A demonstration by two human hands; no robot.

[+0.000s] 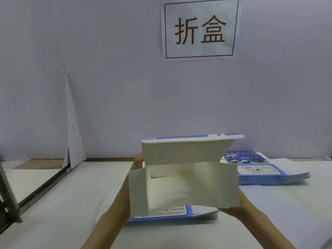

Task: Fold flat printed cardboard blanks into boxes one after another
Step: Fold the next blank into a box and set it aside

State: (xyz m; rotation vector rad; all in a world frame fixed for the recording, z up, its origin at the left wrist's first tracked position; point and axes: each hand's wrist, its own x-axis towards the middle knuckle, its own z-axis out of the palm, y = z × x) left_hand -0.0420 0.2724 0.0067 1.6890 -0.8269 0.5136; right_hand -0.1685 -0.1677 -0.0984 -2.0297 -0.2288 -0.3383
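A half-formed cardboard box (pixel 185 184) hangs above the table, its open end turned toward me. The inside is plain white, and its top flap (pixel 186 151) stands up with a blue printed edge. My left hand (pixel 138 161) holds the box's left side from behind, mostly hidden by a side flap. My right hand (pixel 239 207) grips the lower right corner, fingers hidden behind the cardboard. Under the box lies a stack of flat blue printed blanks (pixel 203 213). A second stack of blanks (pixel 269 169) lies at the right rear.
A white partition wall carries a paper sign (pixel 199 29) with two characters. A white table (pixel 53 203) runs below, with a dark gap and a metal rail (pixel 9 194) at the left. A folded white sheet (pixel 73 141) leans in the left corner.
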